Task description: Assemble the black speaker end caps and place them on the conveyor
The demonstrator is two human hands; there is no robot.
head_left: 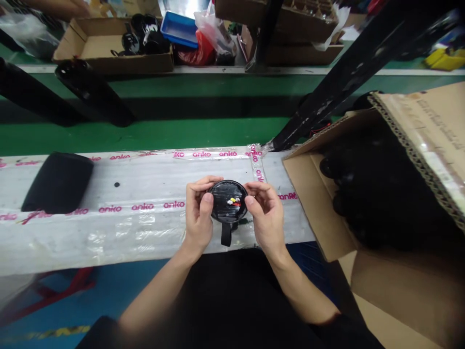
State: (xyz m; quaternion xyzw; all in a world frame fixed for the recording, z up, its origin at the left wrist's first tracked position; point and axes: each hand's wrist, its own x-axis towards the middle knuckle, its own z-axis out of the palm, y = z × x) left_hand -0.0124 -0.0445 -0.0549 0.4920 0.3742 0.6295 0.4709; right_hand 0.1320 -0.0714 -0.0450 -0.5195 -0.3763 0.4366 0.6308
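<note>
Black round glossy part (228, 201), small red, white and yellow bits inside, both hands' (228, 206) grip pinching its rim

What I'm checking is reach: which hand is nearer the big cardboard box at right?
Right. The right hand holds the round black part by the edge facing the big cardboard box; the left hand holds the opposite edge, farther away.

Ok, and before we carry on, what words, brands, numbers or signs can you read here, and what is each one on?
"anko": in pink, repeated along the tape on the white bench top.
Dark writing on the cardboard box at right: too blurred to read.
Lettering on the pale item at the top edge: too blurred to read.
Round black part between the hands: none legible.
</note>
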